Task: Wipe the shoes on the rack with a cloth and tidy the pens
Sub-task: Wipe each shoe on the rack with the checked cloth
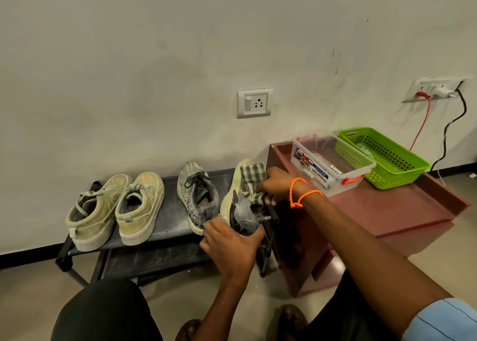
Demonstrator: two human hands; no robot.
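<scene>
Held shoe [238, 209]: grey running shoe with a pale sole, tipped on its side at the right end of the rack, heel toward the camera; no brand mark can be read.
Cloth [251, 179]: grey-and-white checked fabric, draped over the upper side of the held shoe.
Right hand [275, 186]: fingers curled over the cloth, pressing it against the shoe; an orange cord bracelet [299, 193] circles the wrist.
Left hand [229, 242]: grips the heel end of the held shoe from the near side, fingers wrapped around it.
Second grey shoe [197, 198]: stands upright just left of the held shoe, dark laces showing, toe toward the wall.
Olive sneakers [116, 209]: a pair side by side at the left end of the rack, heels toward the camera, soles whitish.
Rack [167, 227]: low black shelf unit against the wall, with a second tier below.
Cabinet [387, 211]: reddish-brown unit with a raised rim, touching the right end of the rack.
Clear box [333, 167]: transparent plastic tub with orange handles on the cabinet top; its blue label reads "MULTI-BOX"; contents are too indistinct to identify as pens.
Green basket [382, 157]: perforated plastic tray, just right of the clear box and touching it.
Wall socket [255, 103]: switch-and-outlet plate above the rack.
Far-right outlet [436, 89]: holds a white plug, with red and black cables hanging down.
</scene>
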